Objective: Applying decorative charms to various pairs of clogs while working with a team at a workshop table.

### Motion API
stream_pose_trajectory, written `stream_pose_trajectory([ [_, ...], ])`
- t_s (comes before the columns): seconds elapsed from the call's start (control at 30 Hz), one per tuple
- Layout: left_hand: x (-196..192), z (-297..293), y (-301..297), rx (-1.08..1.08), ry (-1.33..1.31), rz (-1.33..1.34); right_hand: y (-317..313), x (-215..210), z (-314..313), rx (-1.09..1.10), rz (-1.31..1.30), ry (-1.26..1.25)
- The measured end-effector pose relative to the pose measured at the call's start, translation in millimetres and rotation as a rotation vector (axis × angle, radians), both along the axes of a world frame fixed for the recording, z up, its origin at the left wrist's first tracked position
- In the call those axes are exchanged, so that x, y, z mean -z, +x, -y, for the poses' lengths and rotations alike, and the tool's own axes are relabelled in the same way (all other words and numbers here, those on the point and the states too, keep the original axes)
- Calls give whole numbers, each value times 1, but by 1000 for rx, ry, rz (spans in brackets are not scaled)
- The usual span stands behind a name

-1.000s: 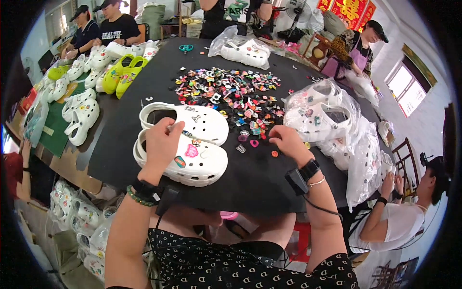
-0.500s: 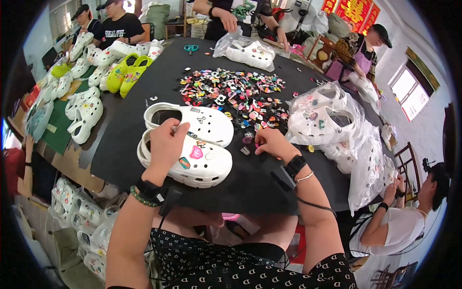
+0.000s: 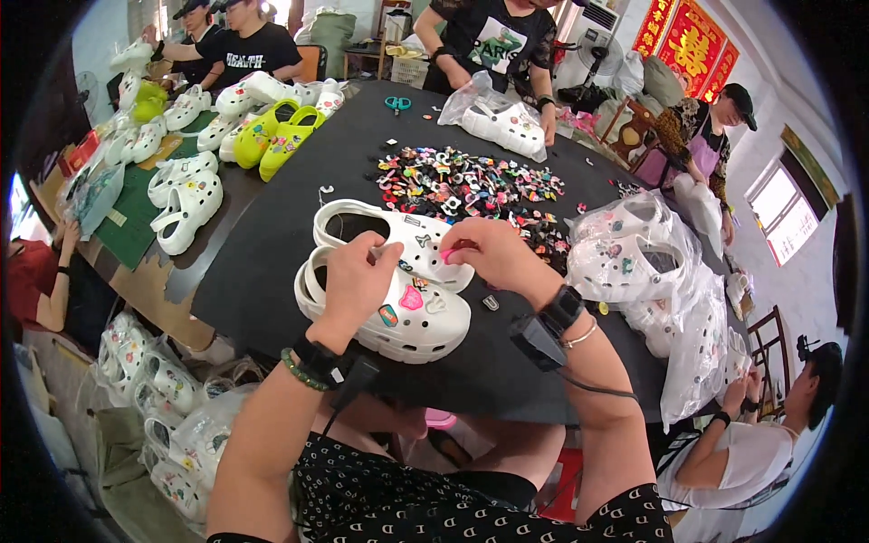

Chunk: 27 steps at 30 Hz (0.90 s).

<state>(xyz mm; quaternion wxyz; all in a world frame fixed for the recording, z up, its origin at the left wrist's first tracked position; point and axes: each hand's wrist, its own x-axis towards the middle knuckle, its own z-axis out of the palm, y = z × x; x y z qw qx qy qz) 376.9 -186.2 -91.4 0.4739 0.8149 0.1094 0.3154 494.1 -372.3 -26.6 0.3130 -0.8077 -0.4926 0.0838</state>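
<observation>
White clogs (image 3: 391,226) are lying side by side on the black tabletop (image 3: 258,285), toes pointing right.
The left hand (image 3: 355,288) is covering part of the near clog (image 3: 421,335), its grip curled, whether on anything I cannot tell; both long axes are running left to right, slanting slightly nearer at the toes; the right hand (image 3: 498,255) is clamping its grip on a pink piece (image 3: 450,256) above them.
</observation>
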Motion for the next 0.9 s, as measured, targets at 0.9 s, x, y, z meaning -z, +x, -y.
stream_pose_trajectory([
  [0.9, -6, 2, 3, 21, -47, -66, 50, 28, -54, 83, 44, -355],
])
